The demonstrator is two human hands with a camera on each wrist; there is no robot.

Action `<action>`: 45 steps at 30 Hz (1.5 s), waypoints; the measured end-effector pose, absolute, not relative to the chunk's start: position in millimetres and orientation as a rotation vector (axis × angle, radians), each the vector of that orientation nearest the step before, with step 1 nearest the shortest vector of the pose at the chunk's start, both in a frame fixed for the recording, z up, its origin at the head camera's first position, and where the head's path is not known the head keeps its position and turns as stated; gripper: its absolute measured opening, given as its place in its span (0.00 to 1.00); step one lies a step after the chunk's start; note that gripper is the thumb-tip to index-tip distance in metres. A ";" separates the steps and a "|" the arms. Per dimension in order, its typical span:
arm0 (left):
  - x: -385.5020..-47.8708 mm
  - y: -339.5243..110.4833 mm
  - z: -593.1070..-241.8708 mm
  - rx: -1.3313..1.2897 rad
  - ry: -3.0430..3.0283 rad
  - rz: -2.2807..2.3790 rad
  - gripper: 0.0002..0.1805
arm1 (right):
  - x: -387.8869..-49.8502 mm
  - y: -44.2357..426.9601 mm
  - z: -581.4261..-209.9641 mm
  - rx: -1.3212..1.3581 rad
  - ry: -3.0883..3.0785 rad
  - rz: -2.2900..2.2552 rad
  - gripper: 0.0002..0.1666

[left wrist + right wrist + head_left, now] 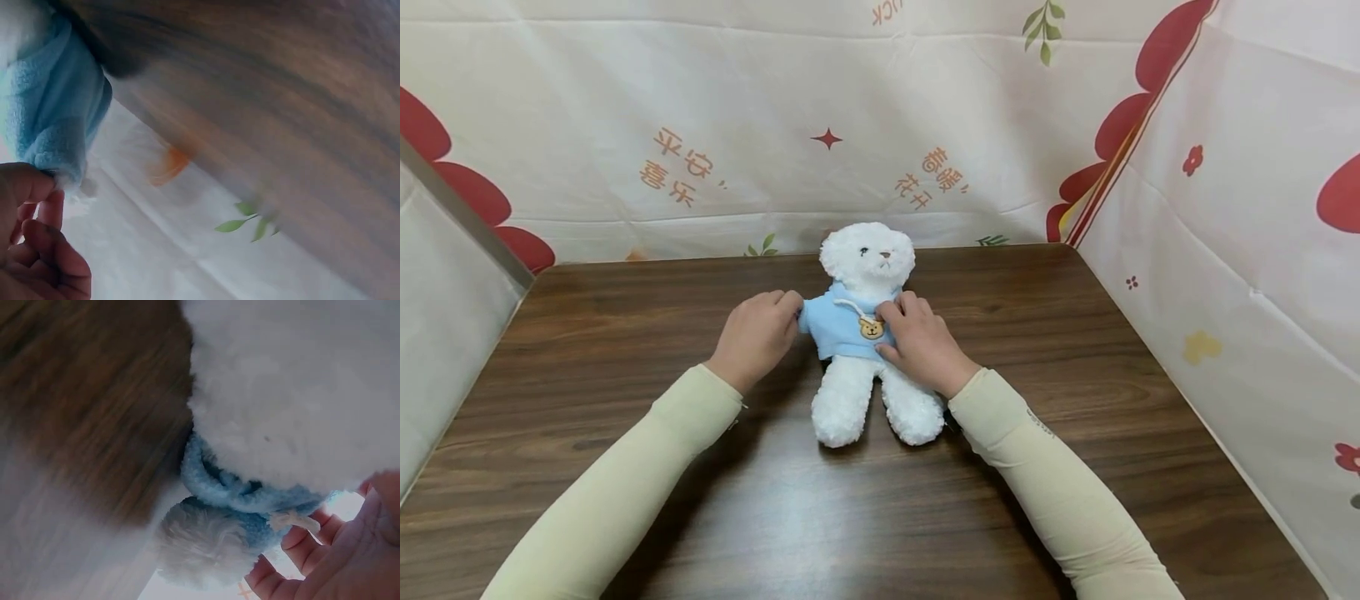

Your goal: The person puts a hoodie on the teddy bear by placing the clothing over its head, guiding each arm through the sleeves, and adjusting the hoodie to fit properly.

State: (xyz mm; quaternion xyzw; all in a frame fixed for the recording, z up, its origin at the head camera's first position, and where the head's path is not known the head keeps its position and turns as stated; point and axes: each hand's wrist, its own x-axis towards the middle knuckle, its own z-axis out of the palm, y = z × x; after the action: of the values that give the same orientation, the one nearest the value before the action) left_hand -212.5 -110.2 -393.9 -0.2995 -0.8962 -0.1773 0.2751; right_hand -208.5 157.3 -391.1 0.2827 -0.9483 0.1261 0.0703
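A white plush teddy bear point(842, 400) in a light blue hoodie point(838, 333) lies face up on the table, its legs toward the person. On the hoodie's front are a white drawstring point(853, 309) and a brown bear-face badge point(872, 327). My left hand point(758, 335) pinches the end of the sleeve point(59, 144) on the image's left between thumb and fingers. Across the chest, right of the badge, rests my right hand point(925, 343), with loosely bent fingers point(306, 550) touching the hoodie. That hand hides the bear's other arm in the head view.
The dark wood-grain table point(625, 333) extends around the bear. Behind it hangs a white printed cloth point(737, 92) with red shapes and lettering, and a similar cloth point(1247, 250) stands along the right side.
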 end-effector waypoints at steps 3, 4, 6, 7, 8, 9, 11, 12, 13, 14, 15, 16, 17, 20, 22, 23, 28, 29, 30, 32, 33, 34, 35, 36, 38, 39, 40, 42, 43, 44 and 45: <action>-220.5 -118.3 -394.6 -0.745 -2.470 -0.563 0.06 | -209.2 154.4 -389.7 0.853 -2.873 0.382 0.23; -222.8 -120.4 -395.0 -0.726 -2.487 -0.583 0.06 | -209.5 153.5 -389.2 0.853 -2.881 0.382 0.23; -226.7 -122.8 -395.9 -0.697 -2.517 -0.631 0.06 | -209.9 152.4 -388.1 0.846 -2.895 0.392 0.23; -228.3 -123.2 -396.8 -0.686 -2.529 -0.653 0.06 | -210.1 152.3 -387.7 0.843 -2.903 0.395 0.23; -229.3 -122.8 -397.4 -0.681 -2.537 -0.671 0.06 | -210.3 152.4 -387.3 0.840 -2.913 0.398 0.22; -230.0 -122.1 -398.3 -0.681 -2.545 -0.681 0.06 | -210.4 153.0 -387.0 0.842 -2.918 0.405 0.23; -229.8 -119.8 -400.0 -0.694 -2.554 -0.679 0.06 | -210.9 155.1 -385.9 0.853 -2.933 0.441 0.24; -229.2 -118.2 -400.5 -0.709 -2.553 -0.670 0.05 | -211.6 156.6 -384.7 0.860 -2.939 0.472 0.25; -228.3 -116.6 -400.7 -0.724 -2.548 -0.662 0.05 | -212.8 158.3 -383.6 0.870 -2.941 0.502 0.27; -227.4 -114.9 -400.8 -0.742 -2.537 -0.653 0.04 | -214.3 160.3 -382.1 0.874 -2.943 0.539 0.30; -226.4 -113.4 -400.6 -0.760 -2.522 -0.646 0.03 | -215.9 162.4 -380.3 0.877 -2.945 0.579 0.33; -225.3 -112.3 -400.3 -0.778 -2.504 -0.643 0.04 | -218.1 164.2 -378.7 0.879 -2.947 0.615 0.35; -224.6 -111.3 -399.7 -0.796 -2.484 -0.645 0.04 | -220.4 165.7 -377.0 0.875 -2.946 0.652 0.36; -222.4 -109.7 -397.4 -0.826 -2.432 -0.644 0.07 | -226.9 168.7 -374.1 0.842 -2.932 0.757 0.30; -221.6 -109.4 -395.9 -0.835 -2.415 -0.630 0.08 | -230.3 169.0 -373.7 0.816 -2.912 0.793 0.19; -221.3 -109.5 -395.5 -0.836 -2.412 -0.621 0.08 | -231.7 168.7 -373.5 0.800 -2.901 0.806 0.13; -219.5 -112.9 -394.2 -0.812 -2.420 -0.572 0.06 | -237.5 168.9 -371.8 0.716 -2.892 0.804 0.10; -219.2 -114.3 -394.1 -0.797 -2.426 -0.566 0.05 | -238.7 169.4 -371.5 0.696 -2.900 0.798 0.11; -219.2 -116.0 -394.3 -0.779 -2.433 -0.558 0.05 | -240.1 169.9 -371.4 0.671 -2.914 0.796 0.11; -218.7 -119.4 -394.2 -0.743 -2.447 -0.553 0.04 | -242.8 171.0 -372.3 0.639 -2.946 0.799 0.11; -218.5 -121.1 -394.3 -0.730 -2.458 -0.556 0.03 | -244.0 171.5 -373.4 0.634 -2.963 0.791 0.11; -218.3 -122.6 -394.3 -0.723 -2.467 -0.564 0.03 | -245.1 171.7 -374.5 0.635 -2.976 0.776 0.11; -218.2 -124.0 -394.9 -0.722 -2.478 -0.574 0.03 | -245.8 171.8 -375.7 0.638 -2.984 0.767 0.11; -218.0 -125.0 -395.2 -0.727 -2.487 -0.585 0.03 | -246.3 171.8 -376.9 0.647 -2.986 0.759 0.11; -217.3 -126.6 -395.6 -0.748 -2.500 -0.610 0.03 | -246.1 171.5 -378.3 0.680 -2.954 0.710 0.09; -217.2 -127.3 -396.0 -0.760 -2.504 -0.619 0.03 | -245.5 171.2 -378.5 0.691 -2.926 0.685 0.09; -217.2 -127.8 -396.4 -0.772 -2.504 -0.626 0.03 | -244.7 170.9 -378.6 0.702 -2.895 0.664 0.08; -216.9 -128.5 -397.0 -0.785 -2.500 -0.633 0.04 | -242.3 169.2 -378.4 0.715 -2.845 0.673 0.10; -216.8 -128.9 -397.4 -0.788 -2.497 -0.633 0.04 | -240.9 167.7 -378.1 0.725 -2.832 0.697 0.14; -216.9 -129.3 -398.2 -0.789 -2.495 -0.632 0.05 | -239.2 166.1 -377.8 0.734 -2.831 0.735 0.20; -216.9 -129.6 -398.8 -0.789 -2.493 -0.632 0.05 | -237.8 163.8 -377.6 0.738 -2.840 0.770 0.26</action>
State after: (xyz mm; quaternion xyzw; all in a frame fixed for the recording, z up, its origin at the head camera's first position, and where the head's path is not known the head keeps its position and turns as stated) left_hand -216.9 -129.6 -398.8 -0.2858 -0.9032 -0.2291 0.2237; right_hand -237.8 163.8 -377.6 0.2429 -0.9348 0.2534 0.0537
